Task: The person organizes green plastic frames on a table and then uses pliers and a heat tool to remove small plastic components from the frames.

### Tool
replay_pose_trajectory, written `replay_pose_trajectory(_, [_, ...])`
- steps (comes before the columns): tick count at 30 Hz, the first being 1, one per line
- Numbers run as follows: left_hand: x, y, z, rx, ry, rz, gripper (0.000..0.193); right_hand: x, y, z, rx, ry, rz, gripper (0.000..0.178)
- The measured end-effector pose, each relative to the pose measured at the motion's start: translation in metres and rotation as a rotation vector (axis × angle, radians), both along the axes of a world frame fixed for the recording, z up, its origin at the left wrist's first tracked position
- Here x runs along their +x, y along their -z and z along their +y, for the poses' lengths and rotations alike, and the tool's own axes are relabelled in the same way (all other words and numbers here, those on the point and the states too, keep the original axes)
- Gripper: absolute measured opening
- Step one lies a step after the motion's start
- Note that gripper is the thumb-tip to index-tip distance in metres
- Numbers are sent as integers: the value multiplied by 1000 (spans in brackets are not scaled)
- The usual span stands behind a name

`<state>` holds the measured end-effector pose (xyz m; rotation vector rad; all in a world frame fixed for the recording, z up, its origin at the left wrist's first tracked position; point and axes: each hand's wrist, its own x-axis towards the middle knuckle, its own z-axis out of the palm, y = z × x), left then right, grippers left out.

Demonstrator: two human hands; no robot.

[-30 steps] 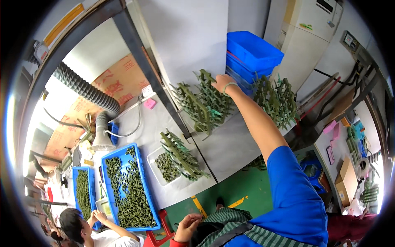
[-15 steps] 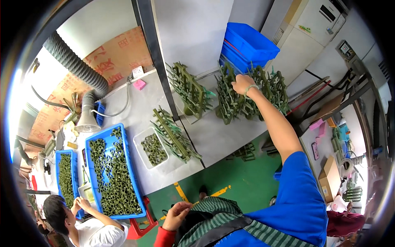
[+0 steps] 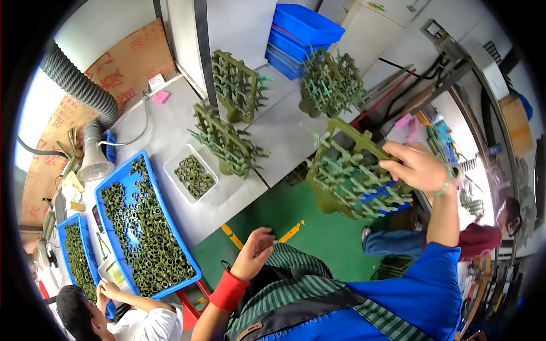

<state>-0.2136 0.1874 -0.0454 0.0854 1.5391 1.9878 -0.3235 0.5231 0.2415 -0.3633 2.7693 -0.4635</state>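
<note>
My right hand grips the top bar of an olive-green rack with many branching prongs carrying small green pieces. It hangs over the floor, off the front of the table. My left hand, with a red wristband, is in front of my waist; its fingers are loosely curled with a gap and no object shows in them. On the table stand more such racks: one by the back post, one nearer the front, and a cluster at the right end.
Blue crates are stacked behind the racks. A white tray and blue bins hold small green rings. A person in white works at lower left; another in dark red is at right. A ribbed hose ends over the bench.
My right hand has lifted one rack off the right end of the table and brought it nearer and rightward. My left hand has risen slightly. My view has turned.
</note>
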Motion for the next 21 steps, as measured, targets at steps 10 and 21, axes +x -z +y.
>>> replay_pose_trajectory(10, [76, -50, -60, 366, 161, 60, 51, 63, -81, -110, -132, -539, -193, 21])
replay_pose_trajectory(21, [187, -44, -182, 524, -88, -13, 44, -28, 35, -314, -226, -671, -470, 24])
